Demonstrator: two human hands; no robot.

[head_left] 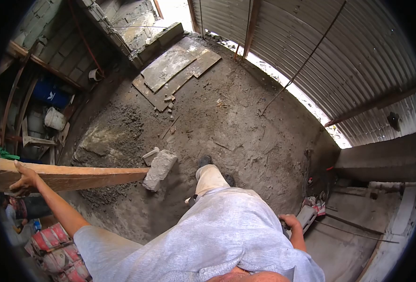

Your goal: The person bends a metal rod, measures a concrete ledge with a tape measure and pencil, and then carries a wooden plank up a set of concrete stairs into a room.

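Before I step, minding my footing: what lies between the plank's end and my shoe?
A grey block at the plank end, then bare dirt to the shoe. Head view.

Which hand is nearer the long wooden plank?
Left. The left hand grips the long wooden plank at its upper edge; the right hand is apart, at the person's other side.
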